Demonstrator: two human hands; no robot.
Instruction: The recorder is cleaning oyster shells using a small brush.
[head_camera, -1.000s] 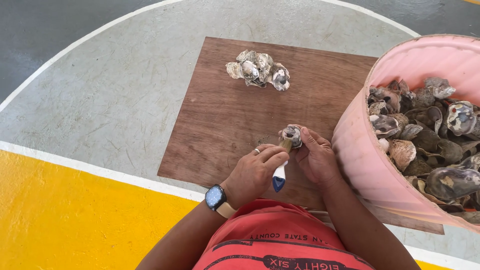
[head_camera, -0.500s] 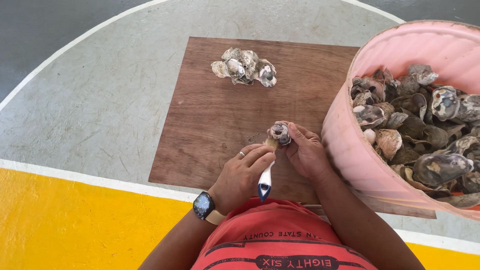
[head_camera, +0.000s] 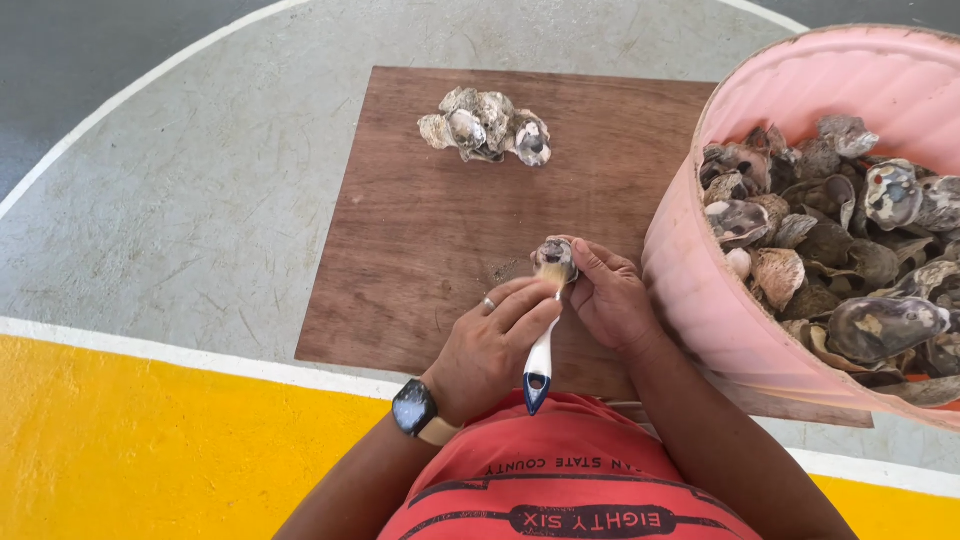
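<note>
Bristles of the small white-handled brush (head_camera: 541, 345) now press on the oyster shell (head_camera: 556, 257); a second ago the brush hung lower, off the shell. Left hand (head_camera: 492, 345) grips the handle, right hand (head_camera: 612, 300) pinches the shell above the brown board (head_camera: 400, 260). Cleaned shells (head_camera: 485, 125) sit far; pink tub (head_camera: 780, 90) stands right.

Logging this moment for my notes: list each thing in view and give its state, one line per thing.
Left hand: gripping the brush.
Right hand: closed around one shell.
Brush: bristles against the held shell.
Held shell: raised above the board.
Shell pile: small heap on the board's far end.
Wooden board: flat on the floor.
Pink tub: open, full of shells.
Watch: on the left wrist.
</note>
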